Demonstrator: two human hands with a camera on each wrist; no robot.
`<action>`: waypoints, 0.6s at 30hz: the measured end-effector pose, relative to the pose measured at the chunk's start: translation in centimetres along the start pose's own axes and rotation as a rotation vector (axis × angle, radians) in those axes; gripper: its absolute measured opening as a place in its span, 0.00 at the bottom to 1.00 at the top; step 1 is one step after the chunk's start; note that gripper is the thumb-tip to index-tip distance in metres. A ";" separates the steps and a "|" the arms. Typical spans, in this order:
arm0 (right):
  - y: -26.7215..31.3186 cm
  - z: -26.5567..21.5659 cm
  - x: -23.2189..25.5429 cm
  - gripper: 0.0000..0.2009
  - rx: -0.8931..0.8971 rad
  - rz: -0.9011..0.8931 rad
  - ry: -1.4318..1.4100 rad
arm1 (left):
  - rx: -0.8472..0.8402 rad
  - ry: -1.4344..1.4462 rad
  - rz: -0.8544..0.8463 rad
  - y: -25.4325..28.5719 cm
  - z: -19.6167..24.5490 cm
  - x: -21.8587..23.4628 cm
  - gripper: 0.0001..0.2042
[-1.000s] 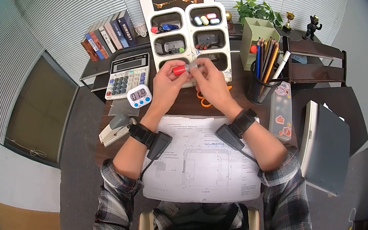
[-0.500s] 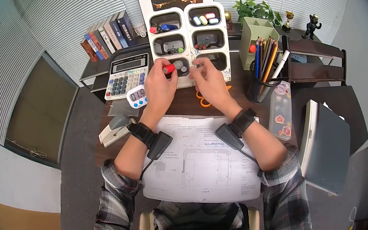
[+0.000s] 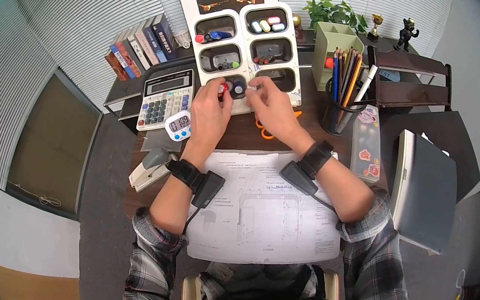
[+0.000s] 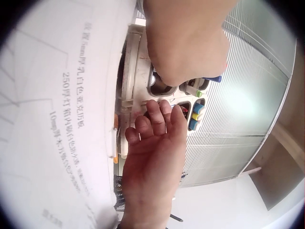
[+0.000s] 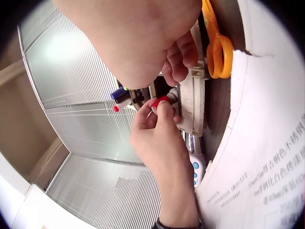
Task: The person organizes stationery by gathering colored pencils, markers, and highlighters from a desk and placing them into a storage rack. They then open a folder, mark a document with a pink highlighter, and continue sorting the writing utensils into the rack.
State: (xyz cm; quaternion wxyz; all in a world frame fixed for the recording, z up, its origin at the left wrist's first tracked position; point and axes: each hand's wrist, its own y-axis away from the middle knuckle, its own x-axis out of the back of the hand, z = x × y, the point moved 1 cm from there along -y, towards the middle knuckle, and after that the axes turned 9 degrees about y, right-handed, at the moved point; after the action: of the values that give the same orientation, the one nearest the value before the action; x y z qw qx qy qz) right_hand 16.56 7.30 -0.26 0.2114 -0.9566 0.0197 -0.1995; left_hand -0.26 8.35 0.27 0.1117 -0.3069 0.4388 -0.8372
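Observation:
In the head view my left hand (image 3: 209,118) pinches a red-ended cylinder (image 3: 223,89) at the lower left compartment of the white organizer (image 3: 239,108). A dark, round-ended item (image 3: 239,88) lies beside it there. The right wrist view shows the left thumb and fingers around the red piece (image 5: 162,101), with a grey part beyond it. My right hand (image 3: 277,112) hovers by the lower right compartment; its fingers are loosely bent, with nothing visible in them. The left wrist view also shows this right hand (image 4: 155,155) palm-side, holding nothing.
Orange scissors (image 3: 266,130) lie below the organizer. A timer (image 3: 178,125), calculator (image 3: 164,102) and stapler (image 3: 151,168) are on the left. A pencil cup (image 3: 340,116) and stickered box (image 3: 366,149) stand on the right. Printed drawings (image 3: 267,215) cover the front.
The left hand has moved away from the right hand with the red-ended cylinder and lowered it into the lower left compartment. The right hand has let go of it and stayed nearly in place.

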 end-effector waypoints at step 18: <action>0.0 -0.2 0.2 0.15 0.052 0.006 0.043 | 0.016 0.047 -0.041 -0.1 1.5 0.4 0.10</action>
State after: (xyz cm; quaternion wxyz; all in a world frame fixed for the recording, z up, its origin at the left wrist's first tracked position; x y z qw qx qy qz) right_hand 16.65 7.17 0.02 0.2361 -0.9463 0.0220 -0.2198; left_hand 0.36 7.27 1.17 0.0864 -0.2950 0.4281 -0.8499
